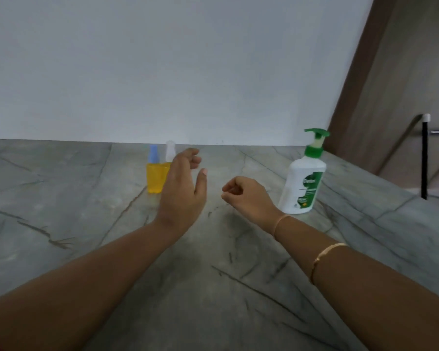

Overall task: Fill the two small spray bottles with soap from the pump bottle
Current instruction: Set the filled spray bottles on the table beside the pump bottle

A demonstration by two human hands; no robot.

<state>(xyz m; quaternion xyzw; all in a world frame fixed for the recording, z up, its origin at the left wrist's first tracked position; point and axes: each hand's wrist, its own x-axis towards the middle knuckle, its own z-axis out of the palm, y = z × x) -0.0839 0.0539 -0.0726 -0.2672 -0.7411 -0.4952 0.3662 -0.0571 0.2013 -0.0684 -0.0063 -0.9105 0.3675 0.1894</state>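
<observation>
Two small spray bottles stand side by side on the grey marble counter (61, 198), both holding yellow liquid. The left one (154, 177) has a blue cap. The right one (170, 151) has a clear cap, and my left hand (183, 188) hides most of its body. That hand hovers just in front of them with loosely curved fingers, holding nothing. A white pump bottle (303, 184) with a green pump head stands upright at the right. My right hand (246, 196) is curled into a loose fist left of it, empty, apart from the bottle.
The counter runs back to a pale wall. Its right edge drops off beside a brown panel (395, 84), where a black rod with a white tip (425, 158) stands. Bangles sit on my right forearm.
</observation>
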